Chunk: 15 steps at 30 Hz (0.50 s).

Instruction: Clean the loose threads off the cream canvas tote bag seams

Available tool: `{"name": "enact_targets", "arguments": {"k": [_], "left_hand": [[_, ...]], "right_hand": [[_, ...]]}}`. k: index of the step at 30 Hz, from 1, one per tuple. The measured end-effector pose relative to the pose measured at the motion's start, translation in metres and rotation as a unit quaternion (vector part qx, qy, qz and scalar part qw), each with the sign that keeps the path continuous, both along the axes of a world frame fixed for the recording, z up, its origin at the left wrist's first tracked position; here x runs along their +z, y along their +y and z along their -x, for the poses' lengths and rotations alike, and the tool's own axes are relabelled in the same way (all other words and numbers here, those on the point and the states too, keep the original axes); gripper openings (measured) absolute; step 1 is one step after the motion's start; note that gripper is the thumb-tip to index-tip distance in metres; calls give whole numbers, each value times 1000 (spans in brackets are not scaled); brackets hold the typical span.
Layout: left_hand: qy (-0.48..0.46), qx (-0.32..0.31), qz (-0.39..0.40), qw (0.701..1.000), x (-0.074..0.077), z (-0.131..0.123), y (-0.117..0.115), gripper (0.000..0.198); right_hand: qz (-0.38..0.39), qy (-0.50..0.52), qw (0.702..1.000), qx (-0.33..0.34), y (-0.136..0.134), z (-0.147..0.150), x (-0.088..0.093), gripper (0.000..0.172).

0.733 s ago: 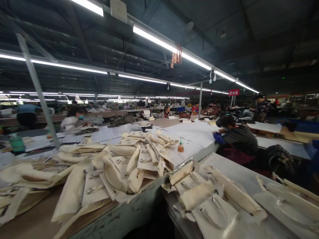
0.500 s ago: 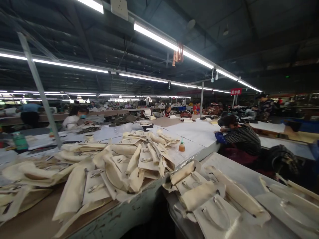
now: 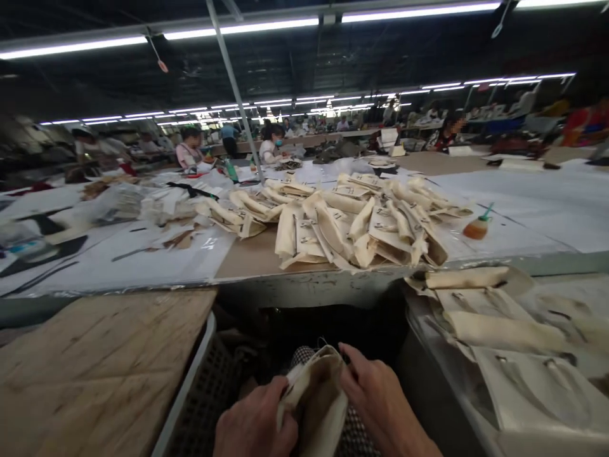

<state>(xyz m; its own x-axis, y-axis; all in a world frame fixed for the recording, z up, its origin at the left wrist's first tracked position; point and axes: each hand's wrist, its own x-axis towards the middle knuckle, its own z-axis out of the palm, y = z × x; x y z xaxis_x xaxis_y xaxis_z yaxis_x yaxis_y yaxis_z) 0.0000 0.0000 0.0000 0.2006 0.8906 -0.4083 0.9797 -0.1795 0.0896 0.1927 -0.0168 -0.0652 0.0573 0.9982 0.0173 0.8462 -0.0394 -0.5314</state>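
Low in the head view, over my lap, I have a cream-coloured bag piece [image 3: 328, 416] with its opening facing up and brown inside. My left hand [image 3: 257, 419] is closed on its left edge, thumb and fingers pinching the material. Closed on the opposite edge, near the top corner, is my right hand [image 3: 383, 400]. A thin loose thread stands up from the top edge between the hands. Whether the right fingers also hold something small and dark at that corner, I cannot tell. Checked cloth shows behind the piece.
Cream bags with handles lie heaped on the long table [image 3: 547, 197] ahead. More bags [image 3: 533, 377] rest on a surface at right. A bottle of amber liquid [image 3: 477, 225] stands beyond them. At left are a wooden board [image 3: 104, 368] and a plastic basket [image 3: 204, 381]. Several people work farther back.
My view has swung left and down from the right side of the room. Both hands and the bag piece have come into view; the worker in stripes has left it.
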Motion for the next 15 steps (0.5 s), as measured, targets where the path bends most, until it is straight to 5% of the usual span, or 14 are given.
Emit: {"name": "enact_targets", "arguments": {"k": [9,15], "left_hand": [[-65,-77,4,995,48,10,7,32],[-77,-51,50,994,28,-1,6,32]], "right_hand": [[-121,46,992,0,-28,-3,9,53],[4,104,995,-6,-46,-12,-15,46]]}}
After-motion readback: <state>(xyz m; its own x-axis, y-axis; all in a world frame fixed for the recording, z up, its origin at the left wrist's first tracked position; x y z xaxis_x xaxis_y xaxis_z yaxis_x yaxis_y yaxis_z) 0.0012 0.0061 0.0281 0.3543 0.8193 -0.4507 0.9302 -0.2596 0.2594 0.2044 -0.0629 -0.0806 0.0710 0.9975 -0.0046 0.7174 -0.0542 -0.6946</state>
